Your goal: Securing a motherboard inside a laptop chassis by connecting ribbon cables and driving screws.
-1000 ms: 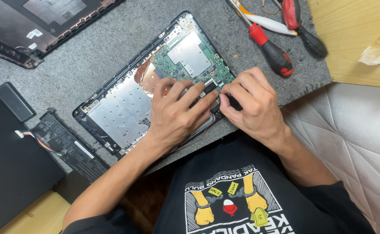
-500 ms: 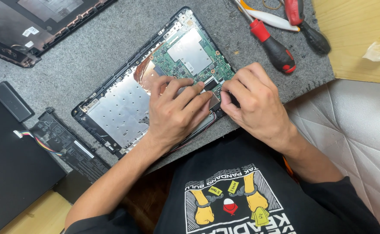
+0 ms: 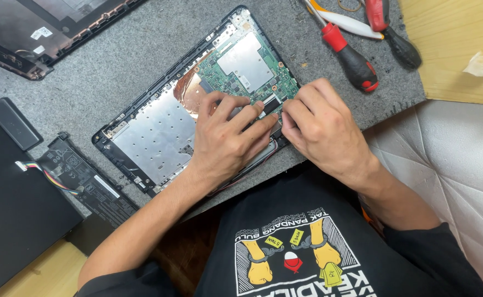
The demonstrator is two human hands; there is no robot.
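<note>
- The opened laptop base [image 3: 159,132] lies on the grey mat [image 3: 115,71] on the desk, just ahead of the person's chest; its long axis runs from 8 o'clock to 2 o'clock, with the far end pointing toward 2 o'clock.
- Inside it, a green circuit board [image 3: 247,71] fills the 2 o'clock half, a copper-coloured patch [image 3: 189,91] sits beside the board, and a silver metal plate [image 3: 153,135] covers the 8 o'clock half.
- The left hand [image 3: 225,137] lies palm down across the middle of the base, fingers stretched close together toward 2 o'clock, their tips on a small black part [image 3: 270,103] at the board's near edge; the forearm comes in from 7 o'clock.
- The right hand [image 3: 321,129] is curled knuckles up at the base's near edge, fingertips bunched toward 9 o'clock and meeting those of the left; what they pinch, I cannot tell. Its forearm comes in from 5 o'clock.
- At 1 o'clock from the hands, a red-and-black screwdriver [image 3: 351,58] lies on the mat, with a second black-handled one [image 3: 398,41] beyond it.
- At 8 o'clock from the base lies a black battery pack [image 3: 90,181] with coloured wires, and at 10 o'clock a dark laptop cover [image 3: 37,27].
</note>
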